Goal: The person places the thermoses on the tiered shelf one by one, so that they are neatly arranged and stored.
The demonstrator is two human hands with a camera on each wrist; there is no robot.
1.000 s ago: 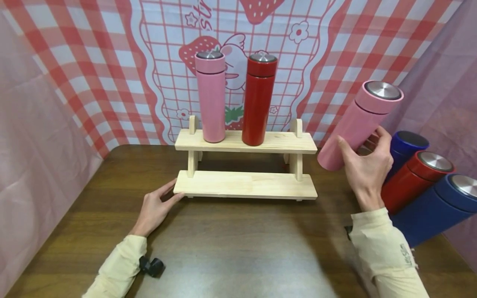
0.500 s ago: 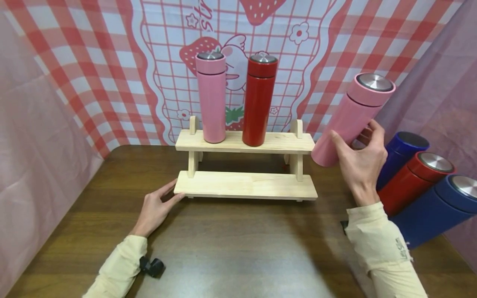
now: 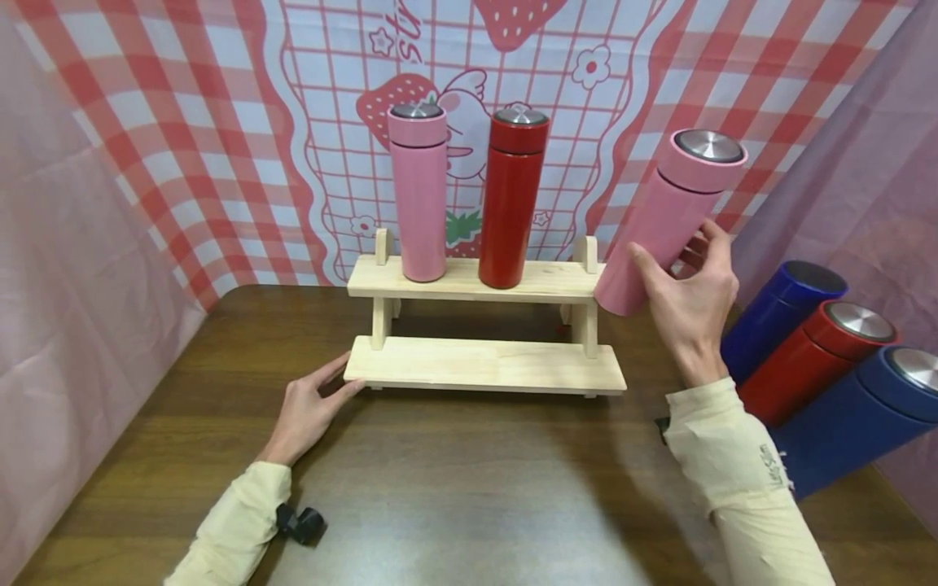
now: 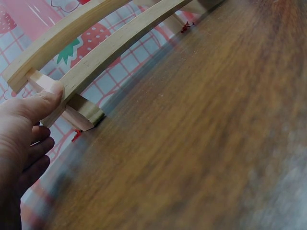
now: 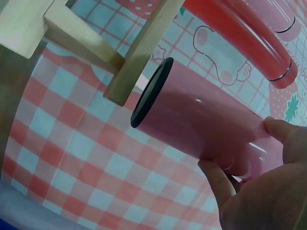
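A pink thermos flask (image 3: 658, 220) with a steel-topped lid leans to the right in the air, gripped around its lower body by my right hand (image 3: 692, 301). Its base overlaps the right end of the two-tier wooden rack's upper shelf (image 3: 557, 279) in the head view. The right wrist view shows the flask's dark base rim (image 5: 152, 93) near that shelf end. On the upper shelf stand another pink flask (image 3: 421, 203) and a red flask (image 3: 515, 203), both upright. My left hand (image 3: 304, 411) pinches the left end of the lower shelf (image 3: 484, 364) between thumb and fingers.
At the table's right side are a bright blue flask (image 3: 780, 313), a red flask (image 3: 813, 366) and a darker blue flask (image 3: 857, 423), close together beside my right forearm. A checked strawberry cloth (image 3: 322, 73) hangs behind the rack, and pink cloth (image 3: 81, 244) hangs at the sides.
My right hand has carried the pink flask left and slightly upward, toward the rack, and the flask has become a little more upright. My left hand keeps its place on the rack.
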